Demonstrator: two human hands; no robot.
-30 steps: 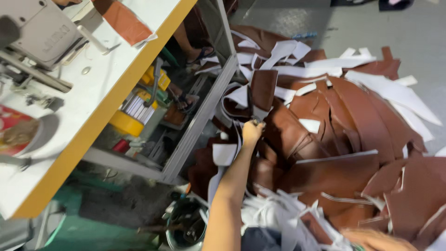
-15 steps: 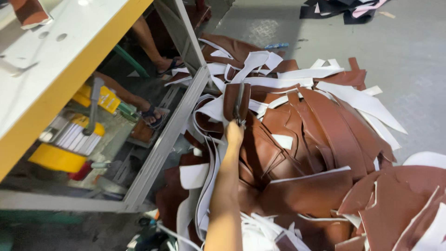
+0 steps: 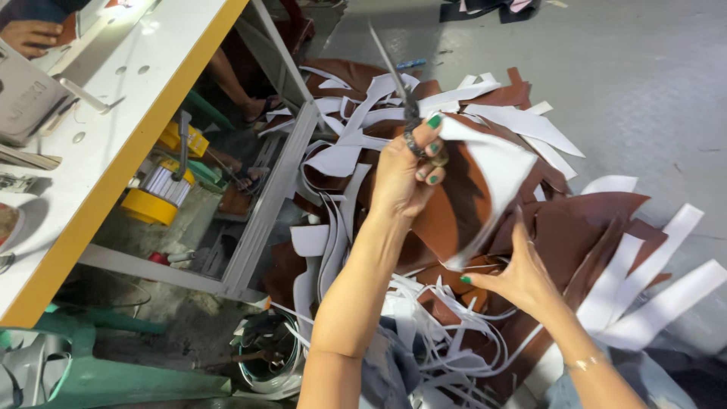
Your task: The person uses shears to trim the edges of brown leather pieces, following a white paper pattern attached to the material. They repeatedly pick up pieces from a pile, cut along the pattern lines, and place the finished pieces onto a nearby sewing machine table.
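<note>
While the left hand (image 3: 405, 178) is raised over the heap, its fingers are threaded through the handles of a pair of scissors (image 3: 397, 83), closed firmly around them, with the blades running up and to the left, away from the wrist, their tips well above the knuckles. Just right of that hand, touching it, is a brown leather piece (image 3: 458, 201) with a white backing, held up off the pile; its upper white edge folds over beside the green-painted fingernails, and its lower edge comes down to the right hand (image 3: 522, 276). That hand pinches the bottom of the piece between thumb and fingers, a narrow grip on the edge, so the piece hangs stretched between the two hands. Whether the scissor blades are apart or together cannot be told, as they look like one thin line. Under the hands lies a pile of brown leather offcuts and white strips (image 3: 606, 250) on the grey floor (image 3: 651, 83). To the left stands a white worktable with a yellow edge (image 3: 144, 151), and another person's hand (image 3: 30, 34) rests at its far corner.
</note>
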